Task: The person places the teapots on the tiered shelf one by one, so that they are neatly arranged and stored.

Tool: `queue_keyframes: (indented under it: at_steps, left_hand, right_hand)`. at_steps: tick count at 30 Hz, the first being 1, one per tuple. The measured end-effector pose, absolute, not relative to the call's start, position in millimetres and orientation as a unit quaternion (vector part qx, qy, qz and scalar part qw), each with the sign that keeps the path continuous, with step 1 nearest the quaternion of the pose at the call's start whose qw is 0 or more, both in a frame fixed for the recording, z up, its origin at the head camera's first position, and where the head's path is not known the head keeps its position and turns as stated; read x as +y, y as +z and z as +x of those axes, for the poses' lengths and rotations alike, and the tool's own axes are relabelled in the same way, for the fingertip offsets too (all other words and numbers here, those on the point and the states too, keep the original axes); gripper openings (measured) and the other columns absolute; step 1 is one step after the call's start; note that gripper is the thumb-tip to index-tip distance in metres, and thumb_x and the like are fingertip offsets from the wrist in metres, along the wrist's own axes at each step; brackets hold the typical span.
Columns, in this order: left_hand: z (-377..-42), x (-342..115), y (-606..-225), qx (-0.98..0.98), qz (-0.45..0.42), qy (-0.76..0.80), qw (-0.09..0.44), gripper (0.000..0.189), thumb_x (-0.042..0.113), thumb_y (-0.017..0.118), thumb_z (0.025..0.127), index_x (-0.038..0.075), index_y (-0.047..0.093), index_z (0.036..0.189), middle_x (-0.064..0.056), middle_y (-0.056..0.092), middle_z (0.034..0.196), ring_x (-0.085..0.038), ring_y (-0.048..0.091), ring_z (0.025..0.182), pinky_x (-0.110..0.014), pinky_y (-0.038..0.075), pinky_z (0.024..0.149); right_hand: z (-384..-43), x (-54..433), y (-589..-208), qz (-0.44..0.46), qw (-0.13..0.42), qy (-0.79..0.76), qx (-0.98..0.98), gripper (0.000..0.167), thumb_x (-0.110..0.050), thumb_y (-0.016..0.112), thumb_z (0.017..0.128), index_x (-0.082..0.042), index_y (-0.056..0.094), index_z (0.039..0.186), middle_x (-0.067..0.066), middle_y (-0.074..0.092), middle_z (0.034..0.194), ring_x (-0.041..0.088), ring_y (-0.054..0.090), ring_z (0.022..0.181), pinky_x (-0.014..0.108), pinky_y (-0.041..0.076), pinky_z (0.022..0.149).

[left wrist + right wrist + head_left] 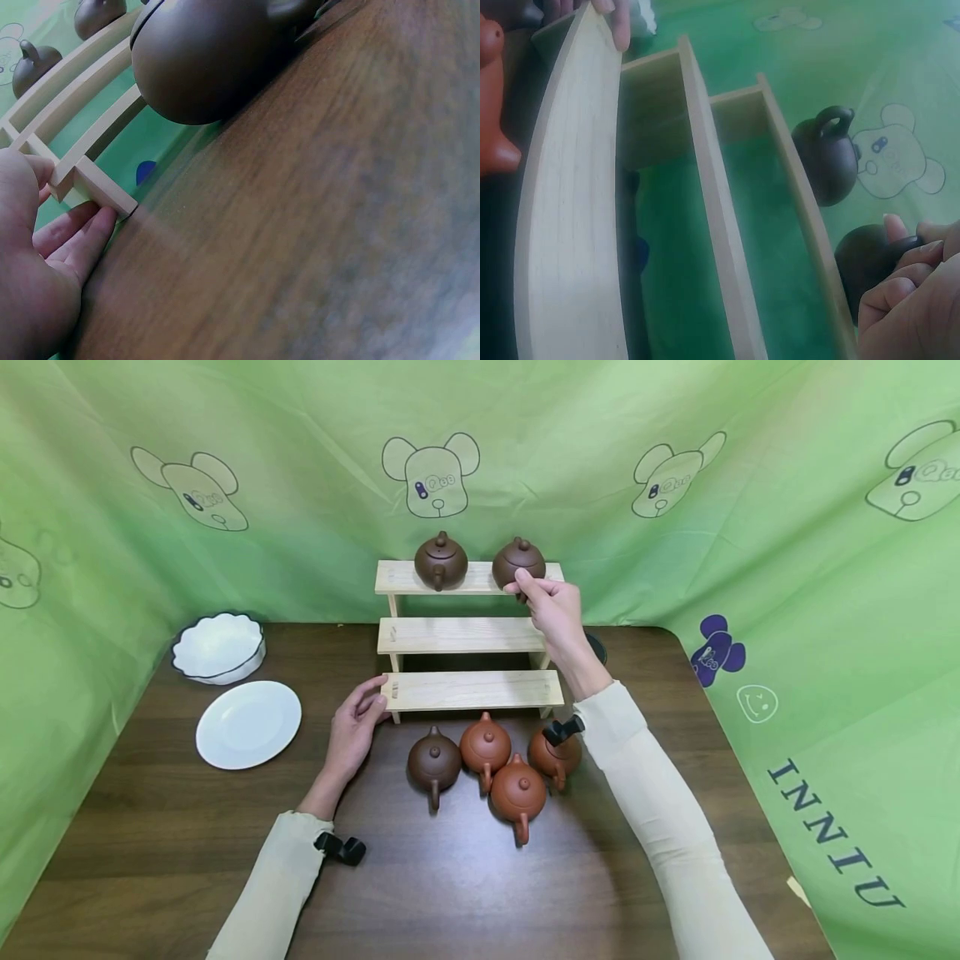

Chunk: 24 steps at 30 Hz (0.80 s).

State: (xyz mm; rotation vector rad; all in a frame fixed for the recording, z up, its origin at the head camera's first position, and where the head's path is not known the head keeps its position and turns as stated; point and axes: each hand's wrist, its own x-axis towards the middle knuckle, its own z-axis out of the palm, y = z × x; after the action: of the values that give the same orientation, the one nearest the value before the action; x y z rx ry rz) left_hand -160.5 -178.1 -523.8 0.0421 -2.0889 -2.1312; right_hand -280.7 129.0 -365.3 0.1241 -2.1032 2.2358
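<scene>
A three-step wooden display stand [471,691] stands on the table. My left hand [352,731] holds the left end of its lowest step, with the thumb above and fingers against the side leg [105,187]. On the top step, toward its right end, is a dark brown teapot [519,558]; my right hand [557,614] pinches its handle. Another dark brown teapot [441,564] sits to the left on that step. In front of the stand are one dark brown teapot [434,764] and three reddish-brown teapots [485,745], one partly hidden by my right wrist strap.
A white scalloped bowl [221,647] and a white plate [249,725] stand on the left of the table [450,893]. Behind my right forearm a dark round object [597,648] shows in part. Green printed cloth [525,443] hangs around the back and sides.
</scene>
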Motion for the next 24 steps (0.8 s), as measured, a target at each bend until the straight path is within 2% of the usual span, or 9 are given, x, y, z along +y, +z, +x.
queue_keyframes:
  at_steps: [5,11,14,24]
  left_hand:
    - [-161,-178,-524,-0.698,0.014,-0.712,0.077,0.039,0.004,0.062,0.114,0.001,0.064,0.152,-0.032,0.068,0.141,-0.001,0.073,0.107,-0.021,0.064,0.094]
    - [-161,-178,-524,-0.701,0.015,-0.709,0.077,0.039,0.006,0.061,0.114,0.001,0.064,0.153,-0.031,0.068,0.142,0.0,0.073,0.108,-0.02,0.064,0.094]
    - [-160,-178,-524,-0.7,0.015,-0.71,0.078,0.038,0.006,0.061,0.115,0.001,0.064,0.153,-0.033,0.069,0.14,0.0,0.073,0.107,-0.02,0.064,0.094]
    - [-160,-178,-524,-0.7,0.017,-0.709,0.078,0.038,0.006,0.061,0.115,0.001,0.064,0.153,-0.032,0.069,0.14,0.0,0.073,0.107,-0.02,0.064,0.094]
  right_hand:
    - [-287,125,-367,0.034,0.029,0.723,-0.69,0.034,-0.033,0.074,0.11,-0.012,0.087,0.086,-0.008,0.062,0.066,0.003,0.024,0.046,0.016,0.016,0.045]
    - [-292,123,-366,0.034,0.031,0.717,-0.695,0.034,-0.032,0.073,0.11,-0.014,0.087,0.085,-0.01,0.059,0.06,0.002,0.025,0.046,0.016,0.016,0.044]
    - [-294,124,-366,0.036,0.028,0.719,-0.693,0.034,-0.032,0.074,0.11,-0.013,0.087,0.085,-0.009,0.064,0.064,0.002,0.025,0.045,0.016,0.016,0.043]
    - [-295,124,-367,0.03,0.01,0.73,-0.682,0.035,-0.035,0.073,0.11,-0.013,0.087,0.087,-0.01,0.049,0.054,0.002,0.025,0.044,0.016,0.016,0.042]
